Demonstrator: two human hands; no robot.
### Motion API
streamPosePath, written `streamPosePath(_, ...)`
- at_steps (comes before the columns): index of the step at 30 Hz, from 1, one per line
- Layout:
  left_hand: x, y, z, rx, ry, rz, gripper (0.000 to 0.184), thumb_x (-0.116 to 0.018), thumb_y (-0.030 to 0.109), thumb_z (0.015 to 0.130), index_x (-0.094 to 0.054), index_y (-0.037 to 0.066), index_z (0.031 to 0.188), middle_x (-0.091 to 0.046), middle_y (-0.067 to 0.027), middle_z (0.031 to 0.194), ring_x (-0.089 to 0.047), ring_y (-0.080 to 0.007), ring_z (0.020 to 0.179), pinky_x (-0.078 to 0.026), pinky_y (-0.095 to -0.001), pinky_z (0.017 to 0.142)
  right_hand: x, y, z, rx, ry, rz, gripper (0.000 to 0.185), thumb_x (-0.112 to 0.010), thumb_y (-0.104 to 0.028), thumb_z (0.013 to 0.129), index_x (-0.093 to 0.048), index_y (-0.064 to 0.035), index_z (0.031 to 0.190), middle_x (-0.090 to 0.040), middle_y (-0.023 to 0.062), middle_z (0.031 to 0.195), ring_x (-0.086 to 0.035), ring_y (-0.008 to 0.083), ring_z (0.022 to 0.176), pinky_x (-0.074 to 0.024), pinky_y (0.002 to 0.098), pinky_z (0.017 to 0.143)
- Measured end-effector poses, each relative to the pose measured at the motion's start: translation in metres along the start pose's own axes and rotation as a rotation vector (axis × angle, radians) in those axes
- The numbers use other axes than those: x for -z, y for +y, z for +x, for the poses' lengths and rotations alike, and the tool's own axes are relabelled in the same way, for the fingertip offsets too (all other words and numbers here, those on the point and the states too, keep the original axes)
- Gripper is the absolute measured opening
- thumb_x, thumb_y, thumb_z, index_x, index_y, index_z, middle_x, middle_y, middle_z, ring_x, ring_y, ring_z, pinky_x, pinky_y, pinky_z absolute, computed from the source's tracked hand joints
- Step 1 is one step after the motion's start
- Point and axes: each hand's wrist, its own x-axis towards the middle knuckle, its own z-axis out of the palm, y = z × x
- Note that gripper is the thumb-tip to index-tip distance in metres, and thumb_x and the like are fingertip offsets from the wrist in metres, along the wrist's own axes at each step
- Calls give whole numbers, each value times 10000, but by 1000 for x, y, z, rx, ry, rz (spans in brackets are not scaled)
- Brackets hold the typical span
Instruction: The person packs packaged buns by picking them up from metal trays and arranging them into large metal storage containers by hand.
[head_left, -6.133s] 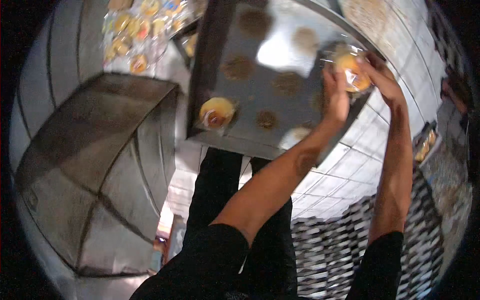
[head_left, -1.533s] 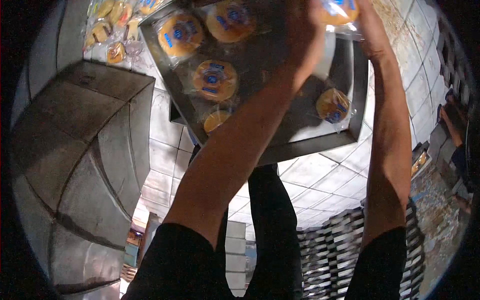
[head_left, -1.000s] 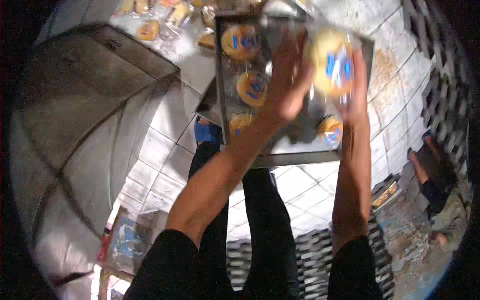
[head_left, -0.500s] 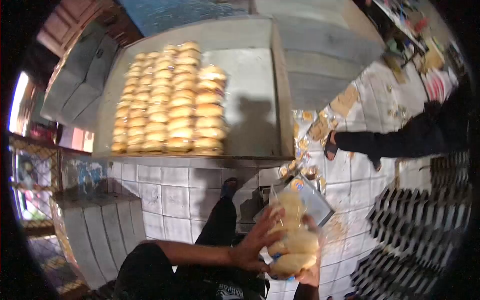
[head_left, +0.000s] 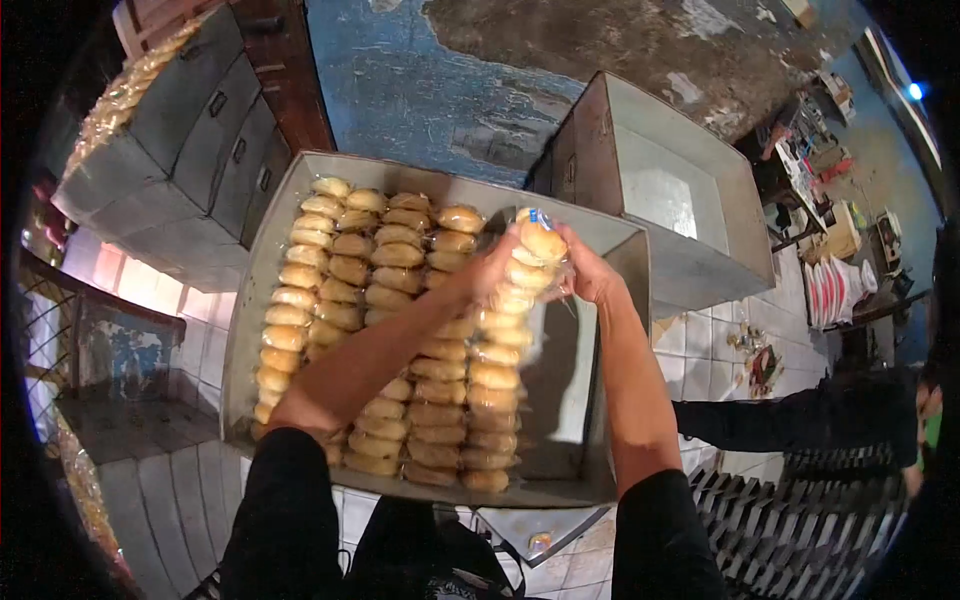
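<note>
Several plastic-wrapped bread rolls (head_left: 541,240) are between my hands, at the far end of the rightmost row. My left hand (head_left: 492,268) closes on their left side, its fingers partly hidden. On the other side my right hand (head_left: 590,270) grips the wrapping, fingers bent around it. Below them is a large grey metal box (head_left: 570,350), where more wrapped rolls (head_left: 285,337) stand in long, tight rows. My left forearm crosses over the middle rows and hides part of them. Bare metal floor shows along the box's right side.
Another open metal box (head_left: 655,170) stands behind on the right. Grey stacked boxes (head_left: 190,150) rise at the left. A person's dark-clothed leg (head_left: 790,415) extends in at the right, above dark slatted stacks (head_left: 790,530). Scraps lie on the tiled floor (head_left: 700,350).
My hands have moved from low near my body, up and forward into the box with the wrapped rolls. The view has shifted, and the box now sits closer beneath me.
</note>
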Motion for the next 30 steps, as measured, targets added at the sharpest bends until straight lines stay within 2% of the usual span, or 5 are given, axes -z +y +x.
streamPosePath(2,-28,59,-26,473,219,1077,621,-516,548,1011,-595,14,1316,-691,-144,1208,-705,-231,955,-585,-364,799,37,17,42,-260,-66,-67,798,-453,-767,915,-558,-122,1374,-696,93,1211,-670,240,1088,-547,445,909)
streamPosePath(7,23,33,9,-917,22,1902,598,-659,461,920,-570,85,1377,-546,-183,1405,-559,-371,1236,-488,-497,1007,34,23,62,-404,-34,-221,975,-262,-874,884,-565,-93,1383,-743,103,1078,-738,275,846,-580,450,837)
streamPosePath(10,38,18,32,-599,44,2186,634,-657,470,915,-543,75,1398,-476,-168,1477,-442,-354,1352,-370,-543,1106,17,21,42,-391,204,-217,983,-268,-828,928,-499,-24,1445,-693,167,1217,-687,312,1073,-503,479,995)
streamPosePath(14,37,15,34,-596,46,2152,689,-674,494,877,-545,56,1392,-457,-173,1489,-404,-377,1382,-327,-564,1126,-41,41,16,385,411,-25,832,-329,-645,1038,-334,12,1548,-386,155,1580,-344,295,1455,-232,412,1213)
streamPosePath(30,18,20,2,-722,-414,2436,664,-636,342,886,-442,256,1515,-385,-85,1590,-390,-318,1437,-303,-587,1155,-101,137,-79,52,309,112,819,-350,-543,1060,-11,-43,1613,-155,234,1653,-194,376,1516,-219,448,1230)
